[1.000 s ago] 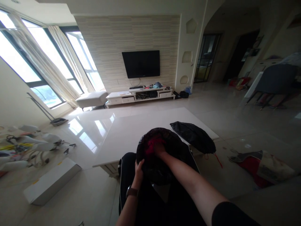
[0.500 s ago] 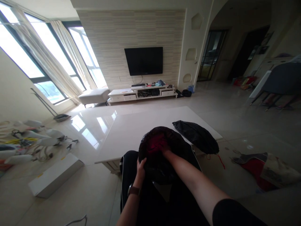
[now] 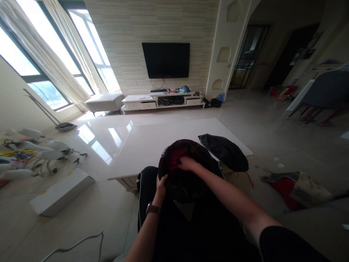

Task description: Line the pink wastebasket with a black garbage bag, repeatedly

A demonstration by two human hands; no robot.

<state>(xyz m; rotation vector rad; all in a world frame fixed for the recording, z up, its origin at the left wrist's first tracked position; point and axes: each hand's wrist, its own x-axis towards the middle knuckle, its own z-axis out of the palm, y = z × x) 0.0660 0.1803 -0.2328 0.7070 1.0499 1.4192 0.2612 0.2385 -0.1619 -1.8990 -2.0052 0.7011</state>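
Observation:
A round-mouthed black bag (image 3: pixel 185 191) rests on my lap, its opening facing up, with a dark pinkish-red patch (image 3: pixel 174 160) visible inside. At its left rim my left hand (image 3: pixel 161 185) grips the edge, thumb on top. My right hand (image 3: pixel 188 163) reaches into the mouth, fingers curled beside the reddish patch; what they hold, if anything, is hidden. A second black bag (image 3: pixel 226 153), full-looking with a red drawstring, lies on the right part of the white table (image 3: pixel 141 145).
To the left on the floor are a long white box (image 3: pixel 62 193) and a jumble of white jointed equipment (image 3: pixel 51 156). A red and beige cloth bag (image 3: pixel 300 189) lies at right. Beyond the table stands a low TV cabinet (image 3: pixel 139 105), with a chair (image 3: pixel 324 91) farther right.
My right hand has lifted and moved slightly left inside the bag, so more of it shows. My left hand keeps its hold on the rim. The view has tilted down a little.

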